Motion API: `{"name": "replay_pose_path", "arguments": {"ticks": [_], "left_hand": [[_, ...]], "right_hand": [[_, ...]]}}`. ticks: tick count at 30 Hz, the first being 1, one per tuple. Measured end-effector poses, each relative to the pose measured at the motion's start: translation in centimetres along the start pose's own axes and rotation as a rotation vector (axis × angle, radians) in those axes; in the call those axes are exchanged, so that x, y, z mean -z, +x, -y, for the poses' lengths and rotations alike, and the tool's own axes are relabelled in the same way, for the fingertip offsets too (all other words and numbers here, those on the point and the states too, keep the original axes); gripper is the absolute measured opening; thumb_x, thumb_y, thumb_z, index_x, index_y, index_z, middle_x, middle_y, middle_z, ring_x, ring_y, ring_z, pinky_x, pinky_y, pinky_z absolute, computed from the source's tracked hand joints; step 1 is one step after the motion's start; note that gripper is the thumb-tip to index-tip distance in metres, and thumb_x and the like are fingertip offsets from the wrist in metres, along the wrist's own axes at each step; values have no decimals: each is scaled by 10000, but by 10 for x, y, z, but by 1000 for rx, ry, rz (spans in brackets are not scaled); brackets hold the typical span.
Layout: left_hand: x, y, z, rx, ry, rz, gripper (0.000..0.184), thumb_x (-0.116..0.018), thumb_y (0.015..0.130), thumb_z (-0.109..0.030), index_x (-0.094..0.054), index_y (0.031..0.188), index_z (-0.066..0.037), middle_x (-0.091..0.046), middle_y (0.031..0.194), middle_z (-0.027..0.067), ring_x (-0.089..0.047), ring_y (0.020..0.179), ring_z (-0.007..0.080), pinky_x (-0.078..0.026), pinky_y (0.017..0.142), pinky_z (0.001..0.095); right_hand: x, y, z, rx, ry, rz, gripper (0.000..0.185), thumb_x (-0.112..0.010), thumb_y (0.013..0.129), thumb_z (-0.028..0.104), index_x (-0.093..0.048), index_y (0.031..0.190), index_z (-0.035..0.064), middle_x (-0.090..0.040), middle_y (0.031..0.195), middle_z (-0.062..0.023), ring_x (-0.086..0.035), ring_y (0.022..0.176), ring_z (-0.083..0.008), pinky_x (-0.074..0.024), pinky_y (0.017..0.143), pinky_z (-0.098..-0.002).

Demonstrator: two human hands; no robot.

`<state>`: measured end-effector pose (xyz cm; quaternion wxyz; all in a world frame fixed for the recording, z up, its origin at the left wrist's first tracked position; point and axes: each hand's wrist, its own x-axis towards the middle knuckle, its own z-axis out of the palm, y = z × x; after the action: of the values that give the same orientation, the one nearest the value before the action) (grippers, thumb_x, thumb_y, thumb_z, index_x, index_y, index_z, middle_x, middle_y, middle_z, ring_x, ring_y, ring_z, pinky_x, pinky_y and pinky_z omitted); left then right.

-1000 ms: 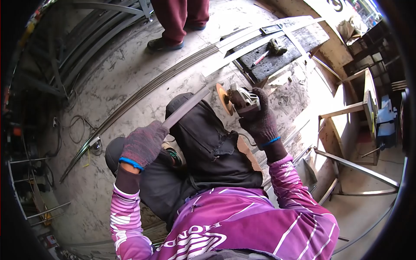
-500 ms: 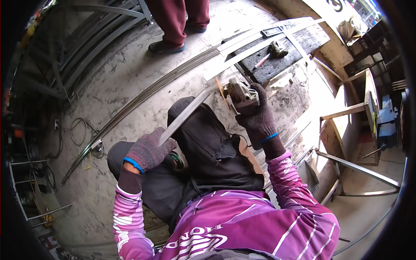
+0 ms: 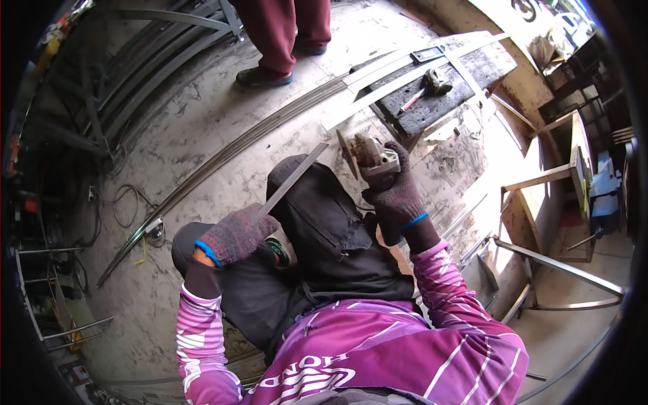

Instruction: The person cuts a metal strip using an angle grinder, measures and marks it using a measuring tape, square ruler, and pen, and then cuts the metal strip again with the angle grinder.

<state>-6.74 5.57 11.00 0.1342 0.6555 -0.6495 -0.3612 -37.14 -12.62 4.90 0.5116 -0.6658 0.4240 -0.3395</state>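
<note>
My left hand, in a dark knitted glove with a blue cuff, is closed around the lower end of a metal bar. The bar slants up and right over my raised knee, its far end free. My right hand, gloved the same way, grips an angle grinder. The grinder's thin disc faces left, a short gap away from the bar's tip. Whether the disc spins I cannot tell.
A dark work block carries metal strips, a tape measure and a red pen. Long metal profiles lie across the floor. Another person's legs stand ahead. A metal frame stands at right, cables at left.
The grinder has tilted and moved slightly down and right, away from the bar. The bar has turned in my left hand and shows a narrower face.
</note>
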Motion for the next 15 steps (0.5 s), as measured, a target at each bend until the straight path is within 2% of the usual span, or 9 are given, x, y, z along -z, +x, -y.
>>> {"name": "replay_pose_path", "arguments": {"ticks": [1, 2, 4, 5, 6, 8, 9, 11, 15], "left_hand": [[1, -1, -3, -16, 15, 6, 311, -537, 1005, -332, -671, 1055, -55, -654, 1017, 224, -637, 965, 435, -501, 814, 503], [1, -1, -2, -29, 13, 15, 311, -537, 1005, -332, -671, 1055, -55, -654, 1017, 224, -637, 965, 435, -501, 814, 503], [-2, -1, -4, 13, 69, 8, 315, -561, 995, -338, -666, 1069, -51, -653, 1057, 222, -634, 964, 437, -501, 813, 500], [-3, -3, -10, 68, 100, -12, 222, -532, 983, -199, -656, 1070, -36, -640, 999, 205, -626, 911, 406, -511, 799, 449], [-5, -2, -11, 50, 100, 1, 222, -532, 983, -199, -656, 1070, -36, -640, 999, 205, -626, 911, 406, -511, 799, 449], [-5, -1, -7, -64, 73, -62, 216, -542, 971, -200, -647, 1073, -42, -633, 1027, 203, -628, 908, 410, -513, 789, 453], [-10, -3, 9, -209, 291, -54, 221, -533, 971, -184, -647, 1113, -60, -640, 1087, 196, -629, 971, 400, -515, 855, 440], [-13, -13, 14, -278, 347, -107, 250, -527, 965, -161, -641, 1176, -89, -628, 1153, 189, -615, 1020, 385, -513, 891, 440], [-8, -12, -2, -319, 318, -157, 247, -543, 965, -174, -646, 1171, -84, -628, 1182, 204, -616, 1028, 391, -519, 875, 453]], "right_hand": [[1, 1, 3, -117, 238, 28, 1003, -806, 617, 1, -305, 1478, 118, -597, 1247, -117, -611, 1124, -258, -514, 959, -384], [5, 11, -28, 114, 169, -71, 826, -778, 648, -3, -400, 1380, 52, -635, 1117, -94, -654, 961, -241, -558, 850, -373], [18, 22, -27, -111, 325, 83, 592, -761, 691, 33, -510, 1227, 23, -658, 950, -80, -671, 774, -215, -579, 698, -347], [21, 15, -19, -187, 423, 44, 431, -763, 722, 77, -569, 1104, 21, -654, 828, -72, -660, 645, -191, -565, 586, -332], [23, 17, -34, -255, 436, 18, 431, -782, 723, 90, -577, 1096, 17, -655, 828, -82, -678, 676, -213, -575, 602, -344], [29, 20, -46, -379, 595, 65, 688, -807, 677, 60, -464, 1273, 62, -622, 949, -123, -681, 764, -243, -590, 664, -386], [32, 19, -80, -378, 595, 59, 688, -807, 677, 60, -464, 1273, 62, -622, 949, -123, -681, 764, -243, -590, 664, -386], [35, 13, -165, 571, -154, -10, 506, -794, 691, 115, -572, 1143, 63, -627, 897, -158, -677, 803, -320, -566, 711, -436], [40, 4, -161, 457, -459, -58, 360, -760, 692, 156, -620, 1008, 57, -621, 882, -205, -636, 821, -402, -537, 707, -462]]}}
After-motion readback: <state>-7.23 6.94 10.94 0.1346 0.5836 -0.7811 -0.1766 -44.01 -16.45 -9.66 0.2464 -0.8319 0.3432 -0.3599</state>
